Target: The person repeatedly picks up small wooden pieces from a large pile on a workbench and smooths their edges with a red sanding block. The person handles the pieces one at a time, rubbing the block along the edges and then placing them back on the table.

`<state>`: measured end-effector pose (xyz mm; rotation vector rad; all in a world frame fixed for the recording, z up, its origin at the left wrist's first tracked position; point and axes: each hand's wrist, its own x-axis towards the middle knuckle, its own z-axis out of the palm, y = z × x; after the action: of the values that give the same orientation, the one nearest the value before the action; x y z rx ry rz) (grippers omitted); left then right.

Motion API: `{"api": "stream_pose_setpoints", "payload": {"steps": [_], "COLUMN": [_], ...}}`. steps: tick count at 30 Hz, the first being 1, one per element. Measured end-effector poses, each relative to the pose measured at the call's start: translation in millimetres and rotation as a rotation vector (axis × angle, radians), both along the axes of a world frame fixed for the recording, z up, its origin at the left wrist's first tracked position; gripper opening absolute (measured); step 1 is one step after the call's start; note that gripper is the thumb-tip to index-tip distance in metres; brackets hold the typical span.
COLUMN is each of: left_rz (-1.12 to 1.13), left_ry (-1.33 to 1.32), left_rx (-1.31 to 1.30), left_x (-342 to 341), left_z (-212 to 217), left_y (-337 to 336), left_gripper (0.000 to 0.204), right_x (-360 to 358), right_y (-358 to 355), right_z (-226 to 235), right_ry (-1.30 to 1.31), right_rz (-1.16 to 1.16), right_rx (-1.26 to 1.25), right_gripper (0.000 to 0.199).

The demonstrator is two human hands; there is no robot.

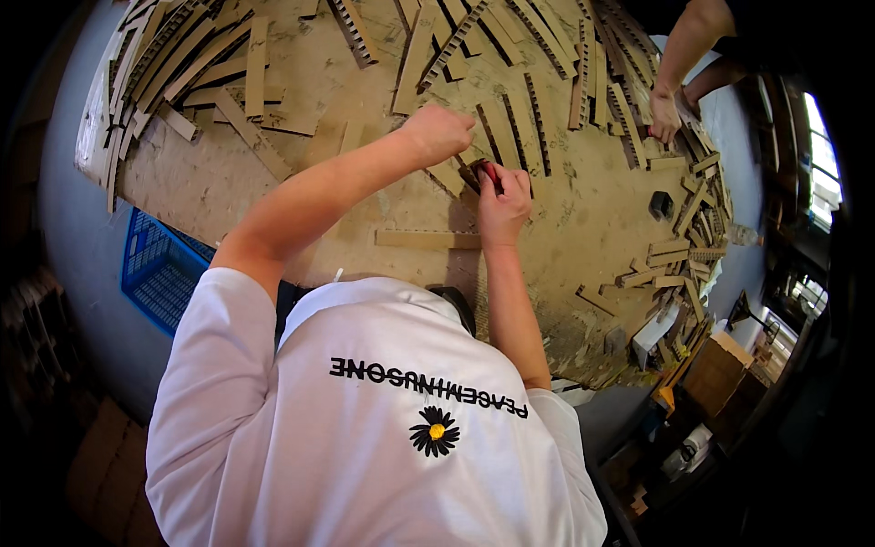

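Observation:
My right hand (504,208) is closed round a small red-handled tool (493,175); its exact kind is mostly hidden by my fingers. A dark part at its tip touches or overlaps a short tan strip (445,179). My left hand (439,135) is raised just above and left of it, fingers curled together, and what they hold, if anything, cannot be made out. Beyond my hands lie several tan strips (520,128) with dark notched edges, side by side. Nearer to me, one plain tan strip (424,239) lies crosswise on the worn board table (346,205).
Piles of strips (196,55) cover the table's far left and far side. Short pieces (670,255) are heaped at the right edge, near a small black block (661,205). Another person's hand (665,117) works at the far right. A blue crate (164,273) stands below the left edge.

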<state>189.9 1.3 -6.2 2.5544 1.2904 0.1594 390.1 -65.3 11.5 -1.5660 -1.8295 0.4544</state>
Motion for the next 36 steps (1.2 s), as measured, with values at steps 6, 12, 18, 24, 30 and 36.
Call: {"api": "stream_pose_setpoints", "payload": {"steps": [6, 12, 18, 24, 30, 36], "left_rz": [-0.008, -0.025, -0.040, 0.008, 0.206, 0.149], "left_ry": [0.016, 0.026, 0.023, -0.079, -0.338, -0.215], "left_rx": [-0.027, -0.058, -0.049, -0.006, -0.062, -0.037], "left_x": [-0.3, -1.5, -1.4, -4.2, -20.4, -21.0], "left_z": [7.4, 11.2, 10.7, 15.8, 36.7, 21.4], "left_y": [-0.3, 4.5, 7.0, -3.3, -99.3, -193.8], "left_gripper": [0.009, 0.009, 0.008, 0.014, 0.029, 0.035], "right_x": [-2.4, -2.9, -2.4, -3.7, -6.1, 9.7], "right_y": [0.7, 0.8, 2.7, 3.1, 3.7, 8.7], "right_z": [-10.4, -7.9, -11.1, -10.0, -7.4, 9.0], "right_ry": [-0.091, -0.170, -0.186, -0.185, -0.175, 0.179], "right_rz": [0.004, 0.014, 0.018, 0.029, 0.032, -0.061], "right_rx": [-0.004, 0.002, 0.044, 0.069, 0.043, -0.170], "right_gripper": [0.015, 0.014, 0.011, 0.009, 0.008, 0.018]}}
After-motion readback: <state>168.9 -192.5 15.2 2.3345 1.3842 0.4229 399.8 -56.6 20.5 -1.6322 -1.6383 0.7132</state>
